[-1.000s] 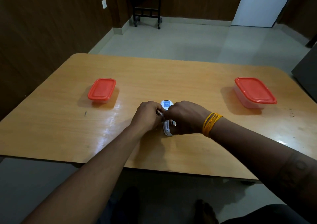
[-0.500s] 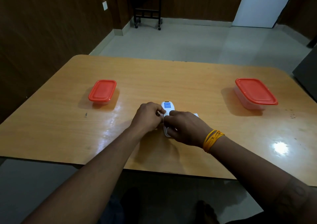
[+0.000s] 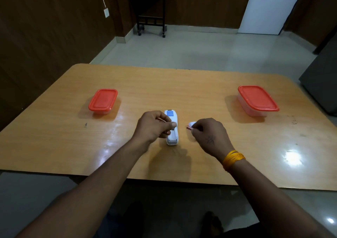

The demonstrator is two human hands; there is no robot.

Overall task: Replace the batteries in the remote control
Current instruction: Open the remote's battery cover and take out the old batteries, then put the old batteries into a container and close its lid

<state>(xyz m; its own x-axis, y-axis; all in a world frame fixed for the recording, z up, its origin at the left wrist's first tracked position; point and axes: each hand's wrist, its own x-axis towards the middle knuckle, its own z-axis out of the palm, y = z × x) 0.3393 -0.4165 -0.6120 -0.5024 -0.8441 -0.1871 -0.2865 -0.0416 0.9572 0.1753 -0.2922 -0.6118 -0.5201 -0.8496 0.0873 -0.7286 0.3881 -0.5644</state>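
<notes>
- Left hand (image 3: pixel 155 126) sits at frame centre, fingers curled, pinching something small and thin between thumb and fingertips. Too tiny to say what it is. The thumb tip overlaps the left edge of the remote (image 3: pixel 171 128).
- Right hand (image 3: pixel 209 135) is just right of centre, well clear of the left one, fingers curled around a small reddish battery (image 3: pixel 189 127) whose tip pokes out to the left. There's a yellow thread band (image 3: pixel 233 158) on that wrist.
- A small white piece (image 3: pixel 193 123) peeks out above the right knuckles, lying on the table; looks like it could be the battery cover but I can't tell for sure.
- The remote lies flat on the wooden table (image 3: pixel 182 88) between the hands, back side up with a blue label at its far end, long axis pointing away.
- Mid left of the frame: a small red-lidded tub (image 3: pixel 103 101), lid on. Mid right: a bigger red-lidded container (image 3: pixel 257 100), also closed. Both well away from the hands, nothing between them and the remote.
- Upper frame: dark wood-panel walls, a black rolling stand (image 3: pixel 151 9), a wall socket (image 3: pixel 106 13) with a white cable, a white door (image 3: pixel 269 7).
</notes>
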